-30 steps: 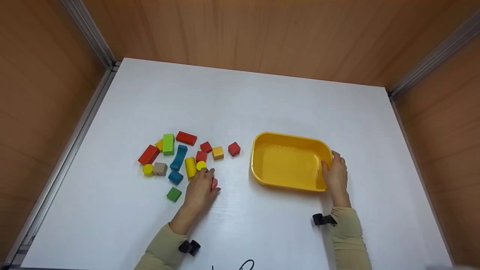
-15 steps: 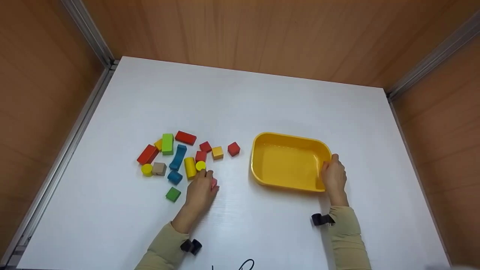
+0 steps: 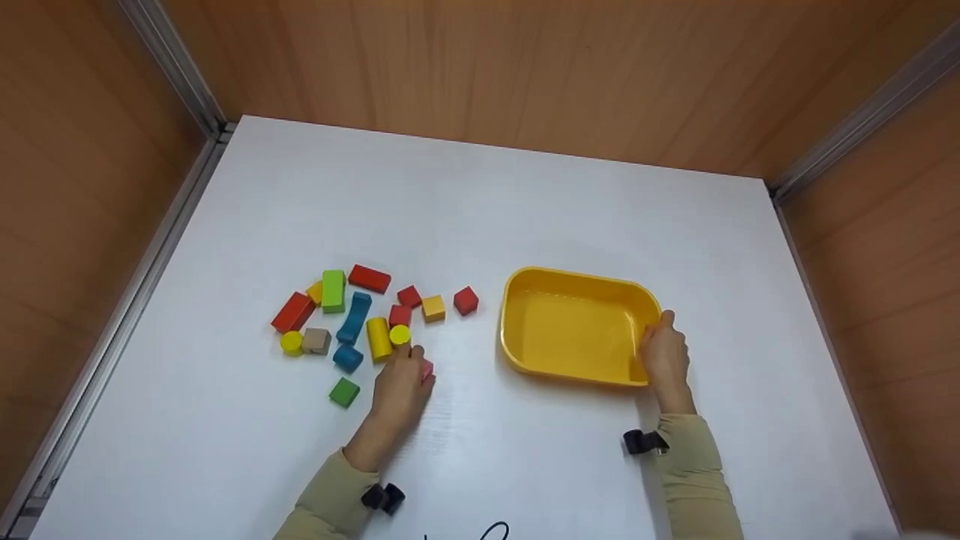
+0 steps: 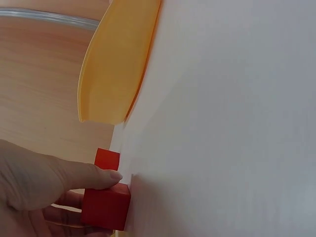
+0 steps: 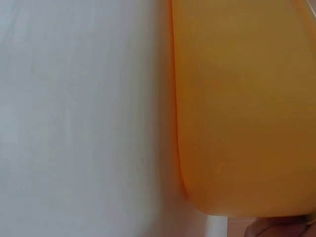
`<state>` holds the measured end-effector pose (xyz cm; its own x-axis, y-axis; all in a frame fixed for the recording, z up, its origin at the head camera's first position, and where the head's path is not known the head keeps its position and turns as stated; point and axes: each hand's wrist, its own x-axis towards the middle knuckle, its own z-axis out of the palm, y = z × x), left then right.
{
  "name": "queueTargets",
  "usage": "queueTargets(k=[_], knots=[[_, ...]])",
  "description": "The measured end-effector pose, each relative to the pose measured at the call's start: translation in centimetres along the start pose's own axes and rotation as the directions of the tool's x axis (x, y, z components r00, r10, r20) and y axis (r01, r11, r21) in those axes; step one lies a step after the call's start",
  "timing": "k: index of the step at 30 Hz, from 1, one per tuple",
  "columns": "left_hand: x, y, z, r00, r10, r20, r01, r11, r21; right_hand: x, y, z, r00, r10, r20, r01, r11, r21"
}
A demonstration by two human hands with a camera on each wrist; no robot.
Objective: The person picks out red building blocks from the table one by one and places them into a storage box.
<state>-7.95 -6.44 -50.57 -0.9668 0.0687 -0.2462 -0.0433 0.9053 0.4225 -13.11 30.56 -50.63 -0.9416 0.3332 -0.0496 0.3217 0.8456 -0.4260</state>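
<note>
My left hand (image 3: 400, 384) lies on the white table (image 3: 480, 210) just right of a cluster of coloured blocks, its fingers curled round a red cube (image 3: 427, 368). The left wrist view shows that red cube (image 4: 106, 206) pinched between thumb and fingers, with another red block (image 4: 107, 159) behind it. A yellow tub (image 3: 577, 326) stands empty to the right. My right hand (image 3: 664, 358) grips its right rim, thumb over the edge. The right wrist view is filled by the tub's wall (image 5: 242, 108).
The cluster holds a yellow cylinder (image 3: 379, 337), a yellow disc (image 3: 400, 334), a blue arch (image 3: 354, 316), a lime block (image 3: 334, 290), several red blocks and a green cube (image 3: 344, 391). Brown walls with metal rails (image 3: 172, 67) enclose the table.
Both hands stay almost where they were. The left hand's fingers have closed a little more round the red cube; the view has shifted slightly.
</note>
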Motion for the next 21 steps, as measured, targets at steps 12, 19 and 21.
queueTargets(k=[12,19,21], knots=[[-0.4,1.0,-0.6,0.998,0.044,-0.038,-0.044,0.999,-0.003,0.0,-0.1,-0.2,0.999,-0.021,0.034,0.021,1.000,0.017],[-0.6,2.3,-1.3,0.996,0.058,-0.065,-0.059,0.998,-0.022,-0.1,-0.1,-0.1,1.000,-0.012,0.027,0.012,1.000,0.019],[-0.6,2.7,-1.4,0.995,0.064,-0.074,-0.066,0.998,-0.025,-0.1,-0.1,-0.1,1.000,-0.017,0.016,0.017,1.000,0.016]])
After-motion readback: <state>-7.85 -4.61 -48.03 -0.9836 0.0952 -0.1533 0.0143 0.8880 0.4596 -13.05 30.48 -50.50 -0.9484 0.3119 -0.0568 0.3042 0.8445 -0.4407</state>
